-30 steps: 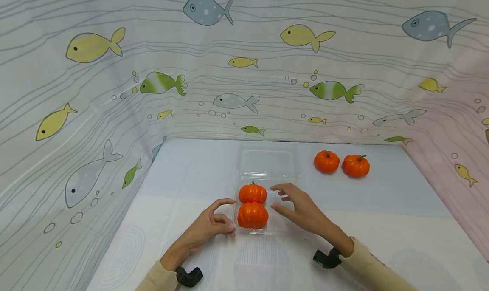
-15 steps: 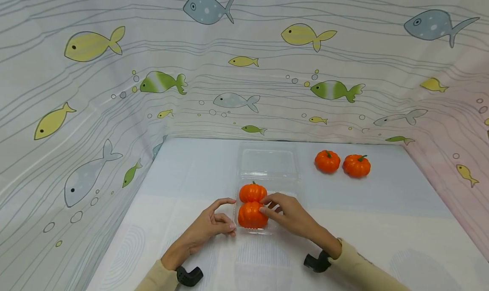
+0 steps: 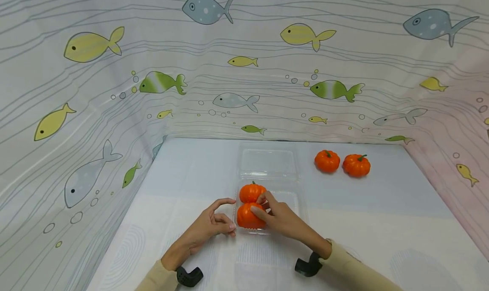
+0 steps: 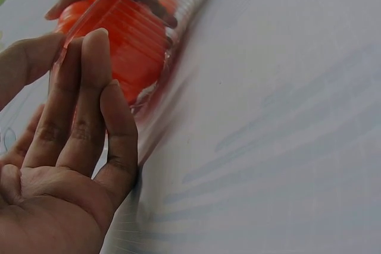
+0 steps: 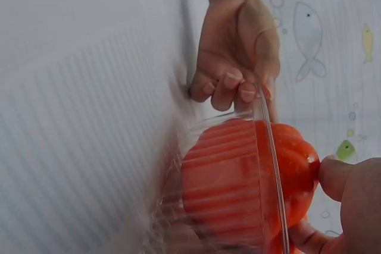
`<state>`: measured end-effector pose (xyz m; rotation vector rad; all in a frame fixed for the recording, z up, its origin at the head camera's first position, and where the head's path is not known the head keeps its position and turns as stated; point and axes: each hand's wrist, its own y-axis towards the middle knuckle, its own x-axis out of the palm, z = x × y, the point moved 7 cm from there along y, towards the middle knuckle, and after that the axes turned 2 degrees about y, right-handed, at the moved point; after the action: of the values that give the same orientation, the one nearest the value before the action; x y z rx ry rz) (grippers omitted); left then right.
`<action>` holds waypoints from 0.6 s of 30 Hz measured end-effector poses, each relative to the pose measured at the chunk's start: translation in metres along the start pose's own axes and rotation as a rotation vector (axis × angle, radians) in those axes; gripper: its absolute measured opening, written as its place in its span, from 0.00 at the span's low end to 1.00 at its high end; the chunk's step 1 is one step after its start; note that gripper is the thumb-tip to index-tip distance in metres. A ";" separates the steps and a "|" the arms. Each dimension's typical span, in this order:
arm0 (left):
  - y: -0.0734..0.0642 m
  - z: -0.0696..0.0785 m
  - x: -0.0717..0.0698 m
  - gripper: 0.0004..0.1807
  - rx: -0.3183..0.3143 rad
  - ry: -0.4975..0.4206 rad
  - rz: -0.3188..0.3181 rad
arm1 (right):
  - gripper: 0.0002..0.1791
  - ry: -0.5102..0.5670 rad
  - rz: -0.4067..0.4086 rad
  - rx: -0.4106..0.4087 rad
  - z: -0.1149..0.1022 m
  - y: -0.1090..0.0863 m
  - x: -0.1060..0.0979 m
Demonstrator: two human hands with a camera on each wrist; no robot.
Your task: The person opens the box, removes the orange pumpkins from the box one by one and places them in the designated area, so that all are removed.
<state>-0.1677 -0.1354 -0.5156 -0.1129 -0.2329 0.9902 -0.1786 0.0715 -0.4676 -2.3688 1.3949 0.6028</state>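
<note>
Inside the clear plastic clamshell box (image 3: 282,197), two small orange pumpkins stand one behind the other on its left side. My right hand (image 3: 284,221) grips the front pumpkin (image 3: 246,216), thumb on its top and fingers at its right side. The rear pumpkin (image 3: 250,192) has a green stem and is partly covered by my right fingers. At the box's left edge, my left hand (image 3: 208,229) holds the rim between thumb and curled fingers. In the left wrist view, the left hand (image 4: 71,147) has its fingertips against the clear wall, with a pumpkin (image 4: 131,52) behind it.
Two more orange pumpkins, one on the left (image 3: 327,161) and one on the right (image 3: 356,165), sit at the back right of the white table (image 3: 363,240). The box's transparent lid (image 3: 267,161) lies open toward the back. A fish-patterned curtain (image 3: 237,78) encloses the table.
My right hand has moved left from beside the pumpkins onto the front one and grips it. That pumpkin has shifted slightly left. My left hand stays in place.
</note>
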 end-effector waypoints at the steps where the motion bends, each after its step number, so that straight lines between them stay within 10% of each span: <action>1: 0.000 0.000 0.000 0.42 0.000 -0.001 0.000 | 0.22 0.008 0.002 0.005 0.001 0.001 0.001; 18: -0.002 0.002 0.002 0.42 0.010 -0.013 -0.017 | 0.32 0.260 0.004 0.143 0.007 0.000 0.000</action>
<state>-0.1654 -0.1352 -0.5129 -0.0955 -0.2408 0.9755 -0.1795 0.0749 -0.4734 -2.3931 1.4926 0.1919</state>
